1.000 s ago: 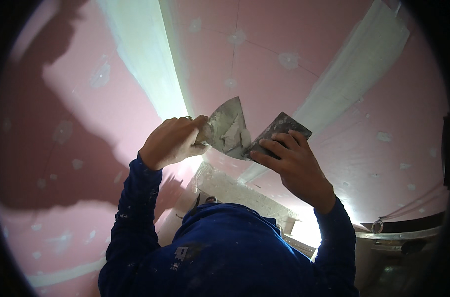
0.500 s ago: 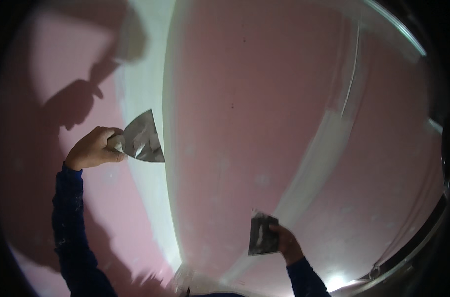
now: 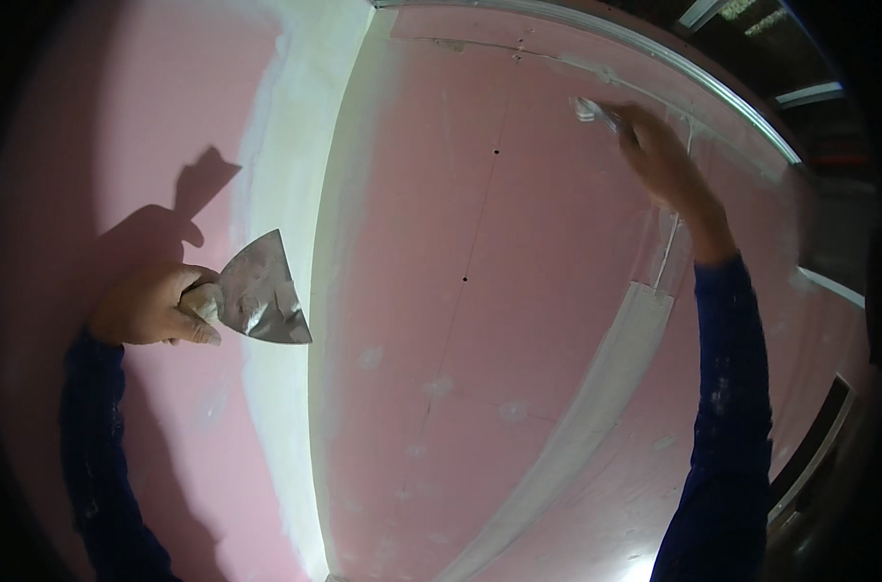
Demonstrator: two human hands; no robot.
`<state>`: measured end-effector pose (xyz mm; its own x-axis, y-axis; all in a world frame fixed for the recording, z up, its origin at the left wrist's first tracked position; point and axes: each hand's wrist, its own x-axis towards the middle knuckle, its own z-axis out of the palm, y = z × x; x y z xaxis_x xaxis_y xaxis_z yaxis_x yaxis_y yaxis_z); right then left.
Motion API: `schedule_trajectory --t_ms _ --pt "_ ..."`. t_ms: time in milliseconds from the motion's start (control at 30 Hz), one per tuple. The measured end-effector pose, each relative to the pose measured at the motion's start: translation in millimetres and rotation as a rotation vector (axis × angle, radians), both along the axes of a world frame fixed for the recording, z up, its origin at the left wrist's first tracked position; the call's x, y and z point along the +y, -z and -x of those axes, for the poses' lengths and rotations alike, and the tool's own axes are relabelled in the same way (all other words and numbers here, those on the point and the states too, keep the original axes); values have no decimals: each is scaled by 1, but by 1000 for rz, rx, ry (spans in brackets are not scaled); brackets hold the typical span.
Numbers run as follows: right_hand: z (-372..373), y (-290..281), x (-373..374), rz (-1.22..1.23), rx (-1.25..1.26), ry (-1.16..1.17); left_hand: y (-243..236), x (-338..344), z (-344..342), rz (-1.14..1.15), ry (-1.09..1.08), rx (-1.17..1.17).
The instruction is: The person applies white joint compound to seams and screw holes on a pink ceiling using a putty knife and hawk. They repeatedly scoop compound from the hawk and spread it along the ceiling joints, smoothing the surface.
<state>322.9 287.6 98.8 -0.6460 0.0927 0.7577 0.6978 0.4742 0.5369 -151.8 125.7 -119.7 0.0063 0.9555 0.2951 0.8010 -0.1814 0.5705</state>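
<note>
My left hand (image 3: pixel 145 308) is closed round the handle of a wide putty knife (image 3: pixel 263 291). Its fan-shaped metal blade carries smears of compound and points right, in front of the white corner band. High on the right, my right hand (image 3: pixel 669 160) grips a smaller putty knife (image 3: pixel 598 112), seen nearly edge-on, with white compound at its tip. That tip is by the pink drywall (image 3: pixel 528 213); whether it touches, I cannot tell. Dark screw holes (image 3: pixel 496 152) run down the board to the left of my right arm.
A white compound band (image 3: pixel 286 175) follows the inside corner. On the right board, a pale taped seam (image 3: pixel 596 378) slants down from an open joint (image 3: pixel 668 252). A metal track (image 3: pixel 654 47) edges the top, with dark open framing (image 3: pixel 751 48) beyond. Bright light glares at the lower right.
My right hand has gone from low down to high on the right board, its putty knife now turned edge-on. The view has shifted, showing the metal track. My left hand still holds its putty knife.
</note>
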Motion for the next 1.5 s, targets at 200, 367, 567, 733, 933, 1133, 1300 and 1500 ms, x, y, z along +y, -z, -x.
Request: schedule_trajectory --t_ms 200,367,567,733,933,1133,1300,1500 --pt "64 -93 51 -171 9 562 -1 3 4 -125 39 132" --pt "75 -102 101 -474 -52 740 6 9 15 -66 -40 117" --pt "64 -67 133 -526 -59 700 5 14 16 -59 -15 111" --pt "64 -95 104 -370 -4 675 1 7 13 -113 -55 214" --pt "92 -114 98 -252 95 738 2 9 15 -88 -42 191" --pt "95 -89 97 -177 -57 802 2 11 16 -87 -18 146" --pt "91 -182 76 4 190 524 1 8 17 -81 -14 170" --pt "89 -219 104 -229 -66 651 3 12 20 -85 -36 168"
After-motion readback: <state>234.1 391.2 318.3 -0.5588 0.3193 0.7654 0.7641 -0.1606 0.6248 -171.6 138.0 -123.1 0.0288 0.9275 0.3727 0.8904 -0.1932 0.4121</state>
